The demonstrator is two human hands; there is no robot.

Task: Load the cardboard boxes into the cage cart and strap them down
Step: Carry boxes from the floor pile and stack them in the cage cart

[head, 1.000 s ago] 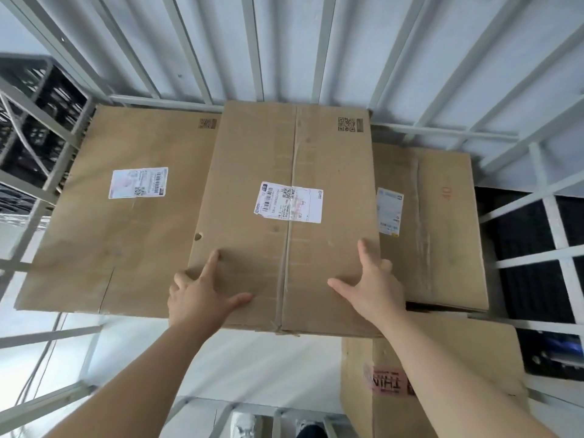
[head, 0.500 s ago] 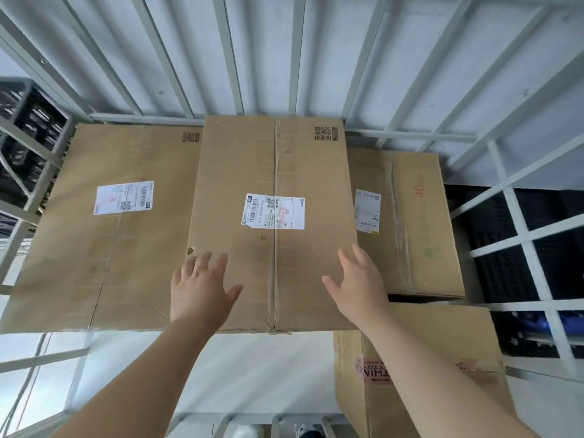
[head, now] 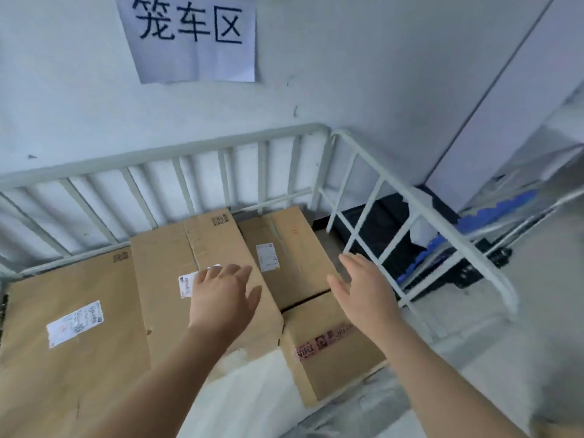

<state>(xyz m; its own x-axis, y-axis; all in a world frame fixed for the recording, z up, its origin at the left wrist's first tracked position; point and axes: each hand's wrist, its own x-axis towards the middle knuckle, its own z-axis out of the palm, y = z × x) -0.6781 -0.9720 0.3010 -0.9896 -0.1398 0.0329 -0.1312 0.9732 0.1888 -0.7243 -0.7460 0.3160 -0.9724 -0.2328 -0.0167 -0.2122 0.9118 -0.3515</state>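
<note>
Head view
Left hand [head: 221, 298]: hovered over the middle one of the cardboard boxes [head: 164, 273], fingers loosely spread, gripping nothing.
Right hand [head: 363, 295]: spread flat, empty, above the right-hand boxes.
Boxes: lay side by side inside the cage cart [head: 177, 153].

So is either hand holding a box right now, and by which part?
Nothing is held: the left hand and right hand are both open, fingers straight, above the cardboard boxes.
</note>
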